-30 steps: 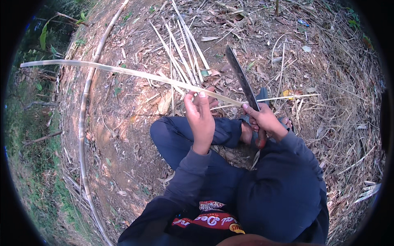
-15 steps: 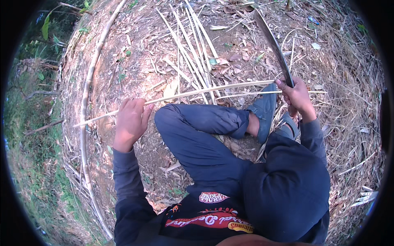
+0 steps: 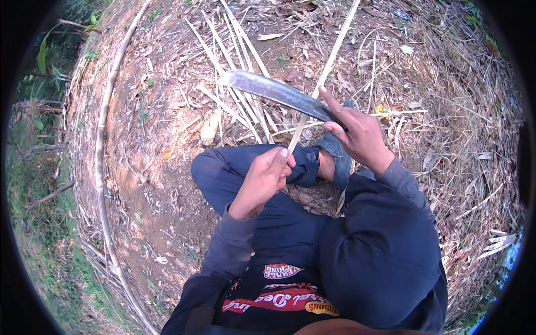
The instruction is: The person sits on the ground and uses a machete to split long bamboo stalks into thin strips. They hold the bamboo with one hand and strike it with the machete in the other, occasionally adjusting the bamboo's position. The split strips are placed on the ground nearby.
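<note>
My left hand (image 3: 262,181) is closed around the near end of a long, pale split-bamboo strip (image 3: 339,50), thumb on top. From there the strip slants up and away to the right, past the far edge of the view. In my right hand (image 3: 362,137) is a machete (image 3: 273,92), its dark blade pointing left and crossing the strip. The index finger reaches forward by the blade's base, close to the strip. The handle is hidden in the palm. Beyond my bent leg (image 3: 218,167), several similar strips (image 3: 245,39) lie in a loose pile.
A long jointed pole (image 3: 101,145) lies on the ground along the left, with green undergrowth (image 3: 42,223) past it. Dry leaves and straw (image 3: 474,151) cover the ground at right. My shoe (image 3: 338,164) sits below the right hand. Short pale pieces (image 3: 498,243) lie far right.
My left hand has moved right and nearer my lap. The strip has swung from lying crosswise to pointing away. The machete has turned from pointing away to pointing left, across the strip.
</note>
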Action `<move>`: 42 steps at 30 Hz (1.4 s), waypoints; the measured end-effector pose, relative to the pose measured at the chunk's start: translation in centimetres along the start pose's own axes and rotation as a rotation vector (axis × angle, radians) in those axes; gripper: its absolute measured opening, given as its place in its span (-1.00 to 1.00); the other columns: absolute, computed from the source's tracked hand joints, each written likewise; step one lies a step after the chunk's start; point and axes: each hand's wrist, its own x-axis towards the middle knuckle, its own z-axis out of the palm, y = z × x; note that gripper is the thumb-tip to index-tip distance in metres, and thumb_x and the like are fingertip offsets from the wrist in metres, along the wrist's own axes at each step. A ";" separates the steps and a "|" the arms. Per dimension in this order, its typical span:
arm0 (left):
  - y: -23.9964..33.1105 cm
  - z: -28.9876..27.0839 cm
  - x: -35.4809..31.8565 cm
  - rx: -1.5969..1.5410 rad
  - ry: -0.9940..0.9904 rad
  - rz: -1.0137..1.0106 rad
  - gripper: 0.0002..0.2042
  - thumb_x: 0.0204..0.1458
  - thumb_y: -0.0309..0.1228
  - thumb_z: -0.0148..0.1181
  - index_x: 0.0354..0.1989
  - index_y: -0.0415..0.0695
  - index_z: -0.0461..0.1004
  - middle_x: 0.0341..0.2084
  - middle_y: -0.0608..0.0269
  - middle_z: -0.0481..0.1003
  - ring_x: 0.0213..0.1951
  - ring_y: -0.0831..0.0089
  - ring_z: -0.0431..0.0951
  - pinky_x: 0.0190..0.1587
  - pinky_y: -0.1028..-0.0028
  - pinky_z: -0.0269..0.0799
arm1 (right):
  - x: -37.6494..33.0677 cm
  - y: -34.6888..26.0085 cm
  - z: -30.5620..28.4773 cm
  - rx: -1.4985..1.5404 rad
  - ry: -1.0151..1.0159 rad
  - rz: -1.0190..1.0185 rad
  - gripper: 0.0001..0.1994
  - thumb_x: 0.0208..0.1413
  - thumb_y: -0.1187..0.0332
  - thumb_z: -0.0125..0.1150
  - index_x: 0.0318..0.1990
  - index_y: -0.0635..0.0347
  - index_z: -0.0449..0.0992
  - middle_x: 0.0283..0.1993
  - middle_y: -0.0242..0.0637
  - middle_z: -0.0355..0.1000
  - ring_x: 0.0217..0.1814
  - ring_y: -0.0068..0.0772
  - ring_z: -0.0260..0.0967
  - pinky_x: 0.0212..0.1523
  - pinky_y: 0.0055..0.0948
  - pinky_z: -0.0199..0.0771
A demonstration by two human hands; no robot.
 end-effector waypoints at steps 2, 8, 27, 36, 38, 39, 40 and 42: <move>-0.2 0.9 0.6 0.063 0.073 0.036 -0.71 0.36 -0.21 -0.10 -0.30 -0.16 0.36 -0.61 0.50 0.18 -0.65 0.77 0.08 -0.63 0.68 0.00 | -0.4 -1.0 0.1 -0.143 -0.188 -0.103 -0.38 0.16 -0.08 0.11 0.36 -0.15 0.29 -0.60 -0.34 0.23 -0.60 -0.31 0.34 -0.56 -0.34 0.32; -1.3 2.7 0.8 0.022 0.110 0.044 -0.72 0.37 -0.19 -0.11 -0.35 -0.10 0.31 -0.64 0.55 0.14 -0.66 0.78 0.04 -0.65 0.67 -0.09 | -0.5 -1.6 -0.5 -0.186 -0.180 -0.311 -0.38 0.07 -0.11 0.13 0.32 -0.29 0.35 -0.60 -0.42 0.12 -0.64 -0.43 0.25 -0.61 -0.34 0.26; -1.6 3.2 -0.9 -0.128 0.030 -0.024 -0.70 0.37 -0.12 -0.14 -0.34 -0.05 0.28 -0.65 0.58 0.07 -0.72 0.80 -0.03 -0.70 0.68 -0.21 | -1.3 -1.0 -0.5 -0.119 -0.225 -0.258 -0.39 0.11 -0.16 0.05 0.33 -0.32 0.34 -0.62 -0.44 0.13 -0.65 -0.44 0.25 -0.64 -0.35 0.21; -1.4 3.2 -1.3 -0.177 0.005 -0.062 -0.69 0.36 -0.11 -0.14 -0.36 -0.03 0.27 -0.65 0.59 0.08 -0.71 0.82 -0.02 -0.70 0.69 -0.20 | -2.1 -0.1 -0.5 -0.288 -0.212 -0.199 -0.37 0.07 -0.24 0.01 0.32 -0.40 0.34 -0.60 -0.48 0.13 -0.65 -0.51 0.23 -0.62 -0.39 0.20; -1.3 3.2 -1.3 -0.183 -0.002 -0.066 -0.69 0.36 -0.11 -0.14 -0.36 -0.03 0.27 -0.65 0.59 0.07 -0.71 0.82 -0.02 -0.70 0.69 -0.20 | -1.9 -0.4 -0.9 -0.333 -0.220 -0.196 -0.36 0.07 -0.25 0.01 0.33 -0.41 0.33 -0.60 -0.49 0.13 -0.65 -0.52 0.22 -0.62 -0.40 0.19; -1.3 3.2 -1.3 -0.189 -0.012 -0.070 -0.69 0.36 -0.11 -0.14 -0.36 -0.03 0.27 -0.65 0.59 0.07 -0.71 0.81 -0.02 -0.70 0.69 -0.20 | -1.7 -0.4 -1.1 -0.359 -0.222 -0.193 -0.36 0.06 -0.25 0.01 0.33 -0.42 0.32 -0.60 -0.49 0.13 -0.65 -0.52 0.22 -0.62 -0.40 0.19; -1.2 3.1 -1.3 -0.196 -0.021 -0.074 -0.69 0.36 -0.11 -0.14 -0.36 -0.03 0.27 -0.65 0.59 0.07 -0.71 0.81 -0.03 -0.70 0.69 -0.20 | -1.7 -0.3 -1.1 -0.346 -0.214 -0.193 -0.36 0.08 -0.25 0.01 0.34 -0.42 0.31 -0.59 -0.48 0.14 -0.66 -0.52 0.21 -0.63 -0.40 0.18; -1.2 3.0 -1.5 -0.200 -0.023 -0.093 -0.69 0.37 -0.11 -0.15 -0.36 -0.03 0.27 -0.65 0.59 0.06 -0.71 0.81 -0.03 -0.70 0.69 -0.20 | -1.9 -0.2 -1.0 -0.321 -0.191 -0.187 -0.36 0.08 -0.23 0.03 0.34 -0.41 0.30 -0.59 -0.46 0.16 -0.67 -0.48 0.23 -0.62 -0.38 0.21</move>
